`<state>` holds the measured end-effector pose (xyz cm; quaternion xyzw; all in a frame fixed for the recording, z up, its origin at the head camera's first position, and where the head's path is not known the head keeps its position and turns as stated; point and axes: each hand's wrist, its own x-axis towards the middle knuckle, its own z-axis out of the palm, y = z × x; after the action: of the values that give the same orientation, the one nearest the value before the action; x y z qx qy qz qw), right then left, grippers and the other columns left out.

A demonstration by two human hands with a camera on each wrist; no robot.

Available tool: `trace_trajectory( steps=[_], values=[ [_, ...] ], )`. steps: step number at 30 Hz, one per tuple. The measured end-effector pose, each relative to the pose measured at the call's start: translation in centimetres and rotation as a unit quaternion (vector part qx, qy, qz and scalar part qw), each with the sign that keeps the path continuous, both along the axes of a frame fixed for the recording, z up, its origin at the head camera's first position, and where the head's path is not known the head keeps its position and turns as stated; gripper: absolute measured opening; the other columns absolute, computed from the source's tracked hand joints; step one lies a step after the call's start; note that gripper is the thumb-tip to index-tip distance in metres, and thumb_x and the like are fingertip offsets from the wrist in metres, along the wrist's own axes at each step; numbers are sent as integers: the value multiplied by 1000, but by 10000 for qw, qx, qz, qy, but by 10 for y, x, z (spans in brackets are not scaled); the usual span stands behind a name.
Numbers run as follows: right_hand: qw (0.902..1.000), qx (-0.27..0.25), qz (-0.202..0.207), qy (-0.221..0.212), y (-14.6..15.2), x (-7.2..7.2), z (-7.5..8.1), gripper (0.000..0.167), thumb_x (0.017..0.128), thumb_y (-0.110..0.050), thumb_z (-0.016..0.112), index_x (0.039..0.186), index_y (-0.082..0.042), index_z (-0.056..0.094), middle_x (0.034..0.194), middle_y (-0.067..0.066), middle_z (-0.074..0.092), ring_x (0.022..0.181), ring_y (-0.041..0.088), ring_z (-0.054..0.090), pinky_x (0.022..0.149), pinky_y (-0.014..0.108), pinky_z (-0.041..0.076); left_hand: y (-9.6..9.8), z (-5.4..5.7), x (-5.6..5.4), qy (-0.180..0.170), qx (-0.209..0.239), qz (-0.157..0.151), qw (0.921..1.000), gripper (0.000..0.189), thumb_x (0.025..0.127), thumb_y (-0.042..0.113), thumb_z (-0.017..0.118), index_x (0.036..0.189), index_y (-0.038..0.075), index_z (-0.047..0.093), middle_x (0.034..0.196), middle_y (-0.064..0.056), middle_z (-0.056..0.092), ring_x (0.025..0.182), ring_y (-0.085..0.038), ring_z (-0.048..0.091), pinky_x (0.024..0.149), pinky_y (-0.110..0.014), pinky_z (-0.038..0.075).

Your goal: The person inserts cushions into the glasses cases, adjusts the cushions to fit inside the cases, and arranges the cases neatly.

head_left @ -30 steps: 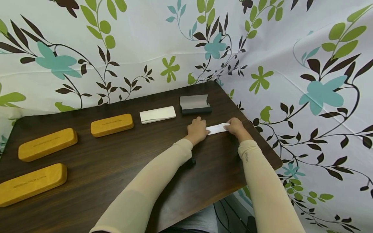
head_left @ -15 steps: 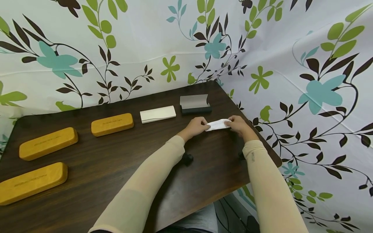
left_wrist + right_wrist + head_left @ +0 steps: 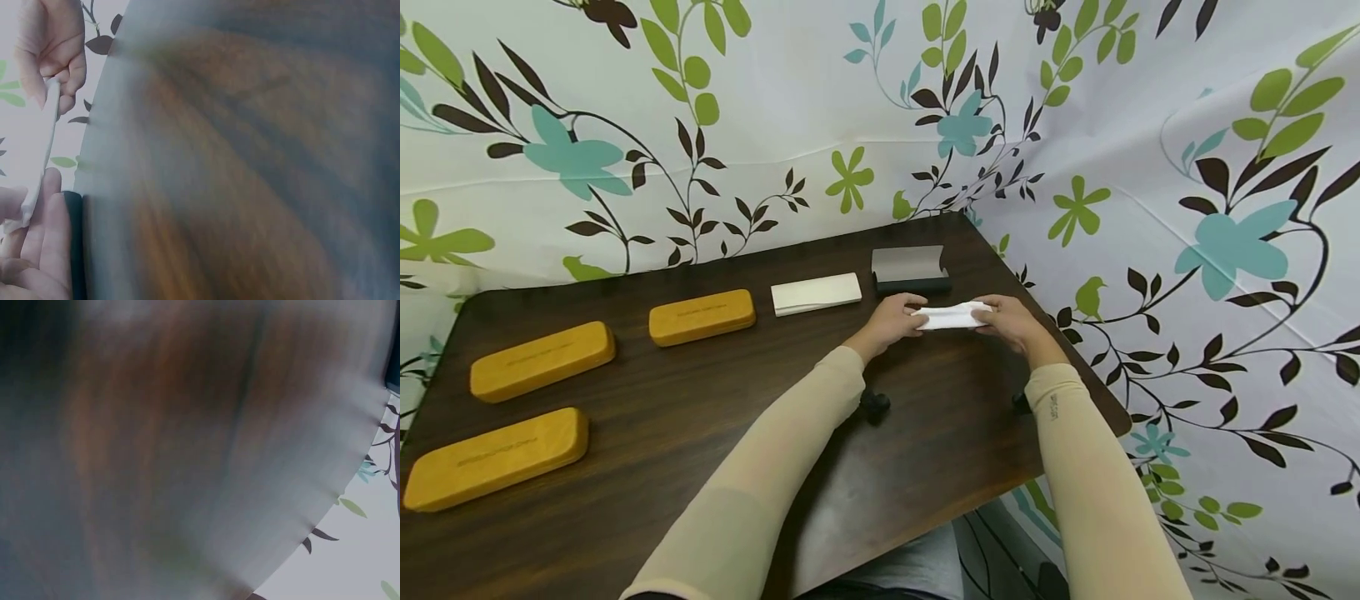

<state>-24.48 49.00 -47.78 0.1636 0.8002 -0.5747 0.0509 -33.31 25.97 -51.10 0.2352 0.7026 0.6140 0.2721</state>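
Observation:
A folded strip of white cloth [image 3: 951, 317] is stretched between both hands above the dark table [image 3: 940, 433]. My left hand [image 3: 891, 323] pinches its left end between thumb and fingers. At the other end, my right hand [image 3: 1009, 321] grips the cloth with its thumb on top. The left wrist view shows the cloth [image 3: 50, 134] edge-on as a thin band between the two hands. Just behind them stands an open case [image 3: 912, 268] with a dark outside and grey lining. The right wrist view catches mostly blurred tabletop.
A flat cream folded piece [image 3: 816, 293] lies left of the open case. Further left are three yellow oblong cases, one near the back [image 3: 702, 317] and two toward the left edge [image 3: 542, 360]. A patterned curtain [image 3: 1210, 350] hangs behind and right of the table.
The hands have lifted the white cloth slightly and shifted it a little left. My left hand has turned, its thumb and fingers now spread around the cloth's end. The cases stay put.

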Motion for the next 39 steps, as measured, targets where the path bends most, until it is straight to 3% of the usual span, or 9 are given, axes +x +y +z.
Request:
trace_trajectory(
  steps=[7, 13, 19, 27, 31, 39],
  values=[
    [9998, -174, 101, 84, -12, -7, 2, 41, 105, -5, 54, 141, 13, 45, 134, 22, 48, 97, 14, 58, 92, 27, 55, -12, 3, -7, 67, -257, -44, 9996, 31, 97, 4, 65, 127, -1, 69, 129, -19, 65, 105, -26, 69, 79, -28, 60],
    [9995, -236, 160, 128, -21, -15, 5, 40, 104, -3, 54, 140, 14, 45, 130, 19, 50, 91, 10, 59, 87, 23, 56, -24, 11, -12, -364, -52, -21, 9993, 31, 98, 6, 66, 127, -4, 67, 126, -21, 64, 101, -25, 70, 83, -31, 60],
    [9992, -323, 232, 13, -29, -22, 10, 43, 104, -4, 55, 143, 11, 44, 134, 21, 49, 95, 13, 59, 88, 24, 57, -38, 15, -17, -715, 136, 116, 9973, 31, 100, 7, 64, 129, -4, 65, 124, -20, 64, 99, -28, 72, 92, -39, 58],
    [9986, -440, 273, 74, -38, -34, 13, 42, 104, -5, 55, 142, 13, 45, 131, 20, 51, 94, 12, 59, 81, 21, 57, -49, 19, -24, -610, 34, 295, 9977, 30, 100, 8, 64, 129, -3, 66, 125, -18, 63, 99, -24, 69, 88, -34, 59],
    [9982, -524, 249, 122, -42, -42, 15, 42, 104, -3, 54, 142, 13, 44, 127, 17, 52, 91, 10, 59, 81, 21, 57, -51, 24, -30, -727, 97, 363, 9966, 32, 100, 7, 64, 130, -4, 64, 126, -20, 63, 97, -22, 69, 91, -36, 58],
    [9965, -786, 295, 32, -47, -57, 18, 50, 105, -4, 53, 150, 11, 36, 150, 24, 38, 89, 6, 60, 88, 22, 56, -58, 32, -40, -1262, 207, 531, 9904, 40, 100, 5, 62, 138, -7, 56, 132, -24, 58, 108, -33, 70, 97, -41, 55]
  ],
)
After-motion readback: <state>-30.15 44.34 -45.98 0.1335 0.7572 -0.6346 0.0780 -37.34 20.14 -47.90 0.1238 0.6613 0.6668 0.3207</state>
